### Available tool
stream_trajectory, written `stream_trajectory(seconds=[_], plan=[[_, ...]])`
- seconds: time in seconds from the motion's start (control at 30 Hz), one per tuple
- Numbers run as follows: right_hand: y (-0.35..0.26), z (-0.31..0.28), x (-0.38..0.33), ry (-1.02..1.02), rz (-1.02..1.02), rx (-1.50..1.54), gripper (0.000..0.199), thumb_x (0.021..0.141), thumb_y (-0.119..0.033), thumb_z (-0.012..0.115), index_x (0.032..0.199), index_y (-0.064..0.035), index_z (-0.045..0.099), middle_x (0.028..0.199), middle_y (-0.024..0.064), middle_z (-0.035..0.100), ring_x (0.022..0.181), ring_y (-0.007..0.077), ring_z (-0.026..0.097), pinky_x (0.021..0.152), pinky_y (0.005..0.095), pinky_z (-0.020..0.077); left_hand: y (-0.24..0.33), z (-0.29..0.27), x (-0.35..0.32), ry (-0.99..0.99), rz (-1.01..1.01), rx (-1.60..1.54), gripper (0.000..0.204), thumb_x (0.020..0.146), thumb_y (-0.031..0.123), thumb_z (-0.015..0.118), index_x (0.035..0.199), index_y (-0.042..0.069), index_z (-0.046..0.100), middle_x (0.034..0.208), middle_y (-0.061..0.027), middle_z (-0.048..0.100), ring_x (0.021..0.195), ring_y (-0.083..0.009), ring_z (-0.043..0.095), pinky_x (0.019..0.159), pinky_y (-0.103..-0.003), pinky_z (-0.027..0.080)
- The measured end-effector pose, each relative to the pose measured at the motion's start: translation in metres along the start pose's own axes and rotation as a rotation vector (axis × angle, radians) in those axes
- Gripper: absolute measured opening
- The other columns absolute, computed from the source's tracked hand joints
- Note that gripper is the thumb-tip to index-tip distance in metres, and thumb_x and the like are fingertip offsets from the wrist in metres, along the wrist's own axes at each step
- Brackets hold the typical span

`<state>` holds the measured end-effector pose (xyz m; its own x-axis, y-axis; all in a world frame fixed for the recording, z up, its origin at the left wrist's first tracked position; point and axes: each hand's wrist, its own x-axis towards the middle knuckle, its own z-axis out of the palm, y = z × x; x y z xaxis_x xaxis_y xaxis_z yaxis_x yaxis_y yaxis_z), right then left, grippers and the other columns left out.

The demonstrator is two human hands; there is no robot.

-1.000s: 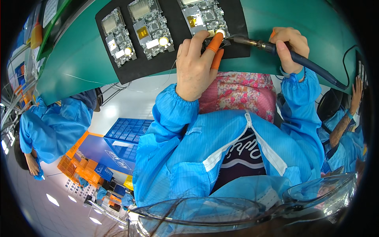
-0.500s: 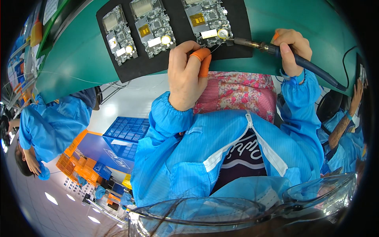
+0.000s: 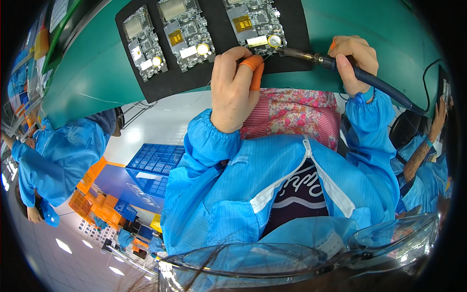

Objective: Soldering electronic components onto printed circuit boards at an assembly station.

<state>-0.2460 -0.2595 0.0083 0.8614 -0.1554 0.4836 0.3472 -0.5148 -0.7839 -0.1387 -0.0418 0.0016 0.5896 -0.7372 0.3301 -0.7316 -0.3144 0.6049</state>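
Note:
My right hand (image 3: 357,63) grips a soldering iron (image 3: 384,83) by its dark blue handle, an orange finger cot on one finger. Its tip reaches the lower right corner of the rightmost circuit board (image 3: 258,22), just below a round coin cell (image 3: 274,41). Fingers pinched together, my left hand (image 3: 232,95) holds a thin solder wire (image 3: 267,57) whose end runs to the iron's tip. Orange finger cots (image 3: 255,70) cover two of its fingers. Two more boards, a middle one (image 3: 187,36) and a left one (image 3: 144,44), lie beside it on a black mat (image 3: 160,90).
The mat lies on a green table (image 3: 97,68). The iron's cord (image 3: 424,80) curves along the right. A co-worker in a blue smock (image 3: 63,160) is at the left, and another person's arm (image 3: 423,151) at the right. Blue crates (image 3: 155,160) stand beyond the table edge.
The iron's tip has moved from beside the coin cell to just below it. My left hand has shifted slightly right. The mat has slid a little left, and the co-worker at the left has moved.

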Motion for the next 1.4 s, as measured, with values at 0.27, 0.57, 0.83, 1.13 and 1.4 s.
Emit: stream_trajectory(seconds=[0.27,0.57,0.83,1.13,1.4], plan=[[0.001,0.001,0.001,0.004,-0.024,-0.023,0.012,0.075,-0.006,0.053,0.068,0.0012,0.049,0.058,0.0113,0.049,0.049,0.0223,0.049,0.047,0.0304,0.0386,0.003,0.010,0.006,0.013,0.048,0.017,0.019,0.066,-0.004,0.069,0.083,0.000,0.062,0.090,-0.0090,0.053,0.080,-0.0243,0.053,0.065,-0.031,0.044],[0.001,-0.001,-0.001,-0.004,0.007,-0.005,0.011,0.076,-0.007,0.052,0.069,0.0017,0.049,0.058,0.0112,0.049,0.050,0.0224,0.049,0.047,0.0304,0.0373,0.000,0.003,0.012,-0.027,0.150,0.085,0.020,0.066,-0.003,0.069,0.084,0.001,0.062,0.092,-0.0094,0.053,0.078,-0.0241,0.053,0.063,-0.031,0.044],[-0.004,0.002,0.006,0.098,0.049,0.141,0.014,0.078,-0.008,0.051,0.071,0.0037,0.051,0.061,0.0111,0.050,0.051,0.0163,0.043,0.048,0.0279,0.0349,-0.023,-0.038,-0.008,0.301,-0.079,0.119,0.021,0.074,-0.010,0.059,0.093,-0.001,0.056,0.105,-0.0111,0.048,0.085,-0.0182,0.054,0.063,-0.024,0.048],[-0.019,0.052,0.056,-0.059,0.006,0.066,0.007,0.078,-0.005,0.052,0.072,-0.0006,0.051,0.061,0.0072,0.051,0.048,0.0158,0.049,0.045,0.0246,0.0367,-0.047,-0.051,-0.030,0.387,-0.207,0.088,0.023,0.062,-0.006,0.072,0.079,0.003,0.061,0.085,-0.0074,0.057,0.069,-0.0211,0.052,0.056,-0.028,0.042],[-0.015,0.068,0.066,-0.198,-0.024,0.007,0.008,0.076,-0.007,0.053,0.071,-0.0018,0.050,0.057,0.0068,0.050,0.046,0.0180,0.051,0.044,0.0268,0.0374,-0.051,-0.050,-0.033,0.406,-0.130,0.143,0.023,0.059,0.000,0.075,0.078,0.006,0.063,0.084,-0.0040,0.058,0.072,-0.0213,0.051,0.061,-0.030,0.040]])
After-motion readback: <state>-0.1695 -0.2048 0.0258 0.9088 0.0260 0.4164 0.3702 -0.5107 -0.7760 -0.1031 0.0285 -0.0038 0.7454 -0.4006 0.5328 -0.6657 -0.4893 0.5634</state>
